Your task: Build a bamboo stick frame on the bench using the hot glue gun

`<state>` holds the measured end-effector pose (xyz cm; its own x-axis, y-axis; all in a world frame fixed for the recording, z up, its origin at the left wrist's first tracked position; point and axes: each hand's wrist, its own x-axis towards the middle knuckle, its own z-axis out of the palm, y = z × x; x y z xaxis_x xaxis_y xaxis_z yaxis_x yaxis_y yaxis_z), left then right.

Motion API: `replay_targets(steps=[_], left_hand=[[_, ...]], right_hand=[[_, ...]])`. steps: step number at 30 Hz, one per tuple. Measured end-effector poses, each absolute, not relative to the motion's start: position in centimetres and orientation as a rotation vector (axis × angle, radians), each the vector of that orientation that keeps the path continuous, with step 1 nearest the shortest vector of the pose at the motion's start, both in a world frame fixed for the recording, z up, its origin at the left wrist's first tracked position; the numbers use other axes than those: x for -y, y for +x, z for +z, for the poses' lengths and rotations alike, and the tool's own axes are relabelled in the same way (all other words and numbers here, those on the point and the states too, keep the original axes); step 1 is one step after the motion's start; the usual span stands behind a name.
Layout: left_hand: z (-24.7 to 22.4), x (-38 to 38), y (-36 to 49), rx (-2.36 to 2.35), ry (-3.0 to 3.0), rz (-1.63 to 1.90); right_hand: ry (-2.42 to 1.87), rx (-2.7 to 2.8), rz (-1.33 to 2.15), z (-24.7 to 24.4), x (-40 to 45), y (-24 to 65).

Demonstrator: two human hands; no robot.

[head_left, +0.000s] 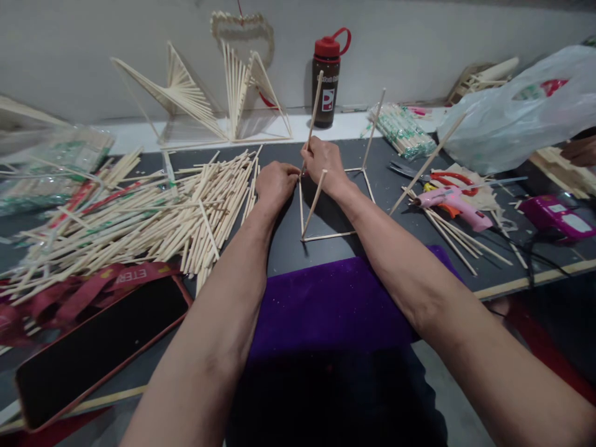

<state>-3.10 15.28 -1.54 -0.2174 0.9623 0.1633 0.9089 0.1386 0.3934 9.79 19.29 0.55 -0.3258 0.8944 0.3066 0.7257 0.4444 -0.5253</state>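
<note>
A square frame of thin wooden sticks (329,236) lies on the dark grey table, with sticks standing up from its corners. At the far left corner, my right hand (323,162) is closed round an upright stick (316,102). My left hand (278,184) is beside the same corner, its fingertips pressed together near the stick's foot; whatever they pinch is too small to make out. Leaning uprights rise from the near left corner (315,205) and the far right corner (374,130). Another slanted stick (428,162) stands near the right side, its foot close to my right forearm.
Loose sticks (186,211) are heaped at left, above a phone (102,354). A purple cloth (326,310) lies in front. A pink glue gun (454,203), scissors (407,172) and a plastic bag (507,118) are at right. Behind stand a bottle (325,84) and stick models (179,99).
</note>
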Motion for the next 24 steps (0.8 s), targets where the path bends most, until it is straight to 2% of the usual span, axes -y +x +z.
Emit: replay_targets(steps=[24], left_hand=[[-0.5, -14.3, -2.1, -2.263, 2.020, 0.414]], right_hand=[[-1.365, 2.128, 0.377, 0.3, -20.0, 9.6]])
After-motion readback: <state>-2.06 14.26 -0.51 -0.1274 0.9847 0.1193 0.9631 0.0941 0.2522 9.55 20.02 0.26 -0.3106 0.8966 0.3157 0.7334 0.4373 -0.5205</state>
